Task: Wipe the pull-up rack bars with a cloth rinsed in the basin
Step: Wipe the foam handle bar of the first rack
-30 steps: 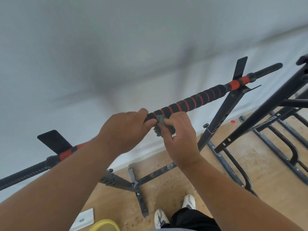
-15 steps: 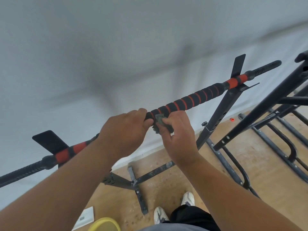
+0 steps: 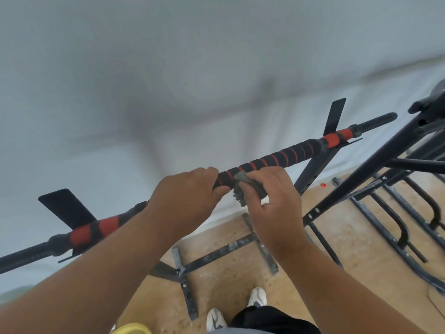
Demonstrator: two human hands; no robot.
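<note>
Little has changed over the last second: the same stretch of the pull-up bar [image 3: 272,160] is still being worked, the cloth [image 3: 243,189] has stayed bunched at the same spot near the bar's middle, and only the view has drifted slightly. From this it is judged that a stubborn patch is being rubbed in place and that the length of bar beyond the right fingertips is yet to be wiped.

The left hand [image 3: 185,201] is wrapped over the bar, its fingers curled round the foam and its thumb tucked beneath, so the bar is steadied. Just beside those fingers, the right hand [image 3: 272,203] pinches the cloth against the bar, with the thumb pressed on the fabric and the other fingers curled over the top.

The cloth is small, grey-green, crumpled, with a ragged fringe hanging below the thumb. The grip is ribbed black foam ringed with thin red bands; 2 wider red sleeves mark its ends, beyond which bare knurled black metal runs out. The rack frame [image 3: 313,174] is matte black steel tube. A yellow rim, probably the basin [image 3: 131,329], is seen far below the left wrist on the speckled wooden floor [image 3: 337,242].
</note>
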